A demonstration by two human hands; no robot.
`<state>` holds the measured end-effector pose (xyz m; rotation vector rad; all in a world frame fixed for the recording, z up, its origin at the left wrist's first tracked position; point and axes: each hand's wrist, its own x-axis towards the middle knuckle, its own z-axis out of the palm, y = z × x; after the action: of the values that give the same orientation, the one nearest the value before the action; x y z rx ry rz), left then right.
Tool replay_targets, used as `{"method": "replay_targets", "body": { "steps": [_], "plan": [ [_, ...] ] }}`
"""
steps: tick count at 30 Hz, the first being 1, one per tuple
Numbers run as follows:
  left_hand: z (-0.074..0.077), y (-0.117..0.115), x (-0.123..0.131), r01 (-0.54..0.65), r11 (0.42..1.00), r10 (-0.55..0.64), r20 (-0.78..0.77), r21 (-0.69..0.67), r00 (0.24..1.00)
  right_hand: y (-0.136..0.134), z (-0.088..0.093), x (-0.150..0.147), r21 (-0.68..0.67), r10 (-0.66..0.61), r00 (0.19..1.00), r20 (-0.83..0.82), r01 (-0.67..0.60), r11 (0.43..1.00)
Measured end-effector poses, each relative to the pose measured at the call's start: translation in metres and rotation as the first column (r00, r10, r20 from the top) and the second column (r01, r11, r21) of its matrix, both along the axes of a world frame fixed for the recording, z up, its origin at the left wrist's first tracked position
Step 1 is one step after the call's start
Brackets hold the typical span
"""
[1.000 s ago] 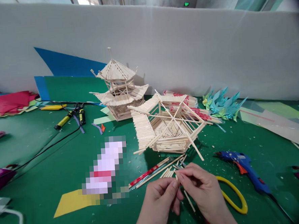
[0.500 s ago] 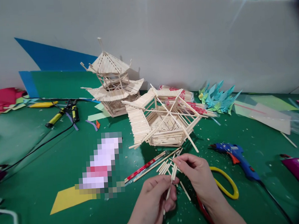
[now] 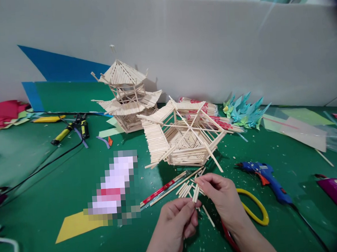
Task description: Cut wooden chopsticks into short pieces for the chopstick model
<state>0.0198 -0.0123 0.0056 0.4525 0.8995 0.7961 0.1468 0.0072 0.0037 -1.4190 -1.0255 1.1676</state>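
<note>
Between my two hands are a few short wooden sticks (image 3: 196, 193), tilted and held close together. The thumb and fingers of my left hand (image 3: 174, 220) pinch their lower end. At the upper end, my right hand (image 3: 220, 193) grips them with thumb and forefinger. Loose cut sticks (image 3: 184, 189) lie on the green table just beyond my fingers. Behind these stands a half-roofed wooden stick model (image 3: 158, 138), with slats on part of its roof and bare beams elsewhere. A pair of scissors with a yellow handle (image 3: 264, 211) lies partly under my right forearm.
A blue glue gun (image 3: 262, 169) with its cord lies at right, near a purple tool (image 3: 336, 193). Back left stands a tiered stick pagoda (image 3: 130, 105). Pliers (image 3: 68, 132), yellow paper (image 3: 73, 226), bundled sticks (image 3: 225, 122) and a blue paper plant (image 3: 246, 110) are around.
A stick that stuck out below my left hand no longer shows there. Both hands stay nearly in place, and the view has shifted slightly.
</note>
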Motion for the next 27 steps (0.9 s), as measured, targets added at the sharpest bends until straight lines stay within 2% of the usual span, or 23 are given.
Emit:
{"method": "replay_targets", "body": {
  "steps": [8, 12, 14, 15, 17, 19, 22, 24, 27],
  "plan": [
    [-0.002, 0.000, 0.000, -0.005, 0.999, 0.008, -0.061, 0.048, 0.998, -0.002, 0.000, 0.001, 0.010, 0.029, 0.999, 0.040, -0.029, 1.000],
    [-0.003, 0.003, -0.009, -0.021, 0.998, 0.031, -0.151, 0.066, 0.988, -0.003, 0.002, 0.011, 0.011, 0.002, 0.997, 0.074, -0.003, 1.000],
    [-0.004, 0.004, -0.018, -0.067, 0.992, 0.091, -0.219, 0.111, 0.971, -0.005, 0.003, 0.015, 0.014, 0.005, 0.990, 0.143, -0.007, 1.000],
    [-0.005, 0.005, -0.024, -0.092, 0.986, 0.124, -0.251, 0.136, 0.960, -0.006, 0.003, 0.016, 0.021, 0.049, 0.974, 0.221, -0.055, 0.998],
    [-0.006, 0.006, -0.034, -0.132, 0.975, 0.181, -0.298, 0.177, 0.937, -0.009, 0.000, 0.014, 0.030, 0.192, 0.876, 0.444, -0.228, 0.973],
    [-0.007, 0.006, -0.041, -0.148, 0.968, 0.210, -0.333, 0.202, 0.919, -0.012, -0.004, 0.008, 0.004, 0.292, 0.690, 0.662, -0.393, 0.920],
    [-0.008, 0.004, -0.046, -0.150, 0.961, 0.230, -0.375, 0.232, 0.898, -0.014, -0.013, -0.003, -0.052, 0.303, 0.475, 0.826, -0.471, 0.881],
    [-0.007, 0.001, -0.046, -0.132, 0.957, 0.231, -0.402, 0.259, 0.886, -0.014, -0.017, -0.008, -0.080, 0.296, 0.394, 0.870, -0.479, 0.874],
    [-0.007, -0.002, -0.045, -0.059, 0.946, 0.210, -0.465, 0.318, 0.860, -0.015, -0.021, -0.010, -0.095, 0.287, 0.355, 0.890, -0.472, 0.876]
  ]
}}
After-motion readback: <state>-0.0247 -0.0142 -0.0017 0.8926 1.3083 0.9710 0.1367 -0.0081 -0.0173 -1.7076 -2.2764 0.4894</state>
